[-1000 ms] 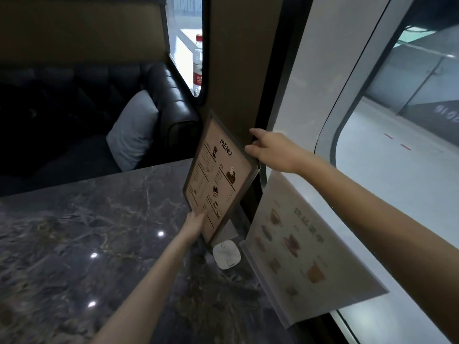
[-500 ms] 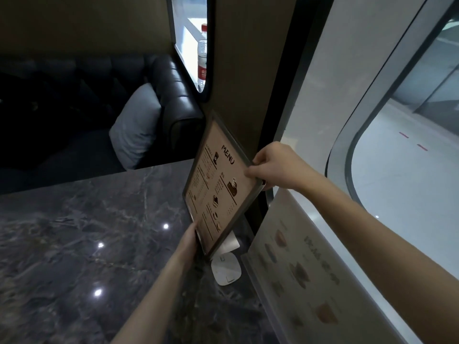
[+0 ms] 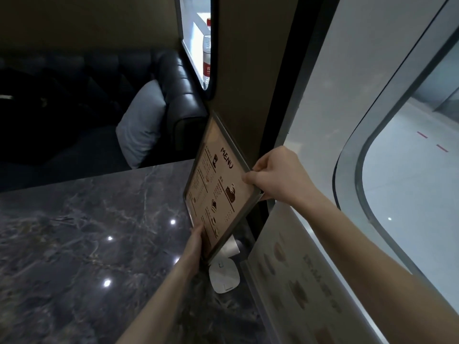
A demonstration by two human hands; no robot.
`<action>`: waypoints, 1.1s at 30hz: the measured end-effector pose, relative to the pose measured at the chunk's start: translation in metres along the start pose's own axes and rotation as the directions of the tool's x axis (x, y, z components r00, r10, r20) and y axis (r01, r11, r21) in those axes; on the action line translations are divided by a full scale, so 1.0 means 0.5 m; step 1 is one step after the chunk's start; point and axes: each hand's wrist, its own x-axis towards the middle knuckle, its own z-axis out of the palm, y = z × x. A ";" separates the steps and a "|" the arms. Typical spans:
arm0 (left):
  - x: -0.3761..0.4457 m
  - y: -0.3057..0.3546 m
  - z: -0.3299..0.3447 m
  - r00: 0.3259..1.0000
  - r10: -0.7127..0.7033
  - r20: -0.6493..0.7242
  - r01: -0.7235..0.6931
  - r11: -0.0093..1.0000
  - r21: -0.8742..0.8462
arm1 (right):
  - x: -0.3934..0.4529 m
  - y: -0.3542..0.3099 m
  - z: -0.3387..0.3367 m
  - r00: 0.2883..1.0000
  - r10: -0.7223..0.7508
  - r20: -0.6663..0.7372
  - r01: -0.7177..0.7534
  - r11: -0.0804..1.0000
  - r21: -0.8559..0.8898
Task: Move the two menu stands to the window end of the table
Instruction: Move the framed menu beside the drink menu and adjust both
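Observation:
A brown framed menu stand (image 3: 218,187) marked MENU stands tilted at the window end of the dark marble table (image 3: 74,244). My right hand (image 3: 275,175) grips its top right corner. My left hand (image 3: 196,242) holds its lower left edge. A second, pale menu stand (image 3: 293,276) with food pictures leans against the window ledge just right of it, under my right forearm. Neither hand touches the pale stand.
A small white rounded device (image 3: 223,274) lies on the table under the brown stand. A black leather sofa (image 3: 173,95) with a grey cushion (image 3: 141,125) lies beyond the table. A water bottle (image 3: 206,58) stands in the far window. A large curved window (image 3: 409,182) lies to the right.
My right hand went from reaching over the brown stand's top edge to gripping its top right corner. The stand sits lower and closer to the wall. My left hand stayed on its lower edge.

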 end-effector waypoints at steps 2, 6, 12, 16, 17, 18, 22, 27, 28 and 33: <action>0.003 -0.001 -0.003 1.000 -0.004 0.002 0.004 1.000 0.003 | 0.003 0.001 -0.001 1.000 -0.003 -0.026 0.003 1.000 -0.021; 0.011 0.001 0.003 0.999 -0.018 0.038 0.018 1.000 0.009 | 0.012 0.008 -0.016 0.998 0.007 -0.056 -0.008 1.000 -0.027; 0.025 0.005 0.020 0.999 -0.025 0.042 0.023 0.999 0.037 | 0.014 0.017 -0.027 0.998 0.033 -0.060 -0.034 0.999 -0.014; 0.028 0.000 0.026 0.998 -0.031 0.057 0.027 0.997 0.074 | 0.013 0.021 -0.034 0.997 0.048 -0.065 -0.049 0.999 -0.018; 0.027 0.001 0.029 0.997 -0.024 0.070 0.019 0.997 0.078 | 0.013 0.023 -0.035 0.997 0.052 -0.065 -0.053 0.998 -0.019; 0.028 0.002 0.029 0.996 -0.016 0.088 0.009 0.997 0.076 | 0.012 0.026 -0.036 0.996 0.057 -0.065 -0.059 0.998 -0.021; 0.031 0.006 0.038 0.994 -0.014 0.108 0.006 0.997 0.074 | 0.010 0.033 -0.043 0.995 0.071 -0.066 -0.072 0.997 -0.002; 0.027 -0.004 0.052 0.993 -0.040 0.113 0.025 0.991 0.130 | 0.007 0.041 -0.053 0.993 0.100 -0.069 -0.098 0.995 0.021; 0.025 -0.005 0.054 0.992 -0.046 0.119 0.032 0.992 0.120 | 0.006 0.042 -0.054 0.992 0.103 -0.073 -0.102 0.995 0.023; 0.014 -0.001 0.065 0.987 -0.047 0.153 0.036 0.997 0.074 | 0.003 0.051 -0.060 0.991 0.108 -0.084 -0.106 0.994 0.030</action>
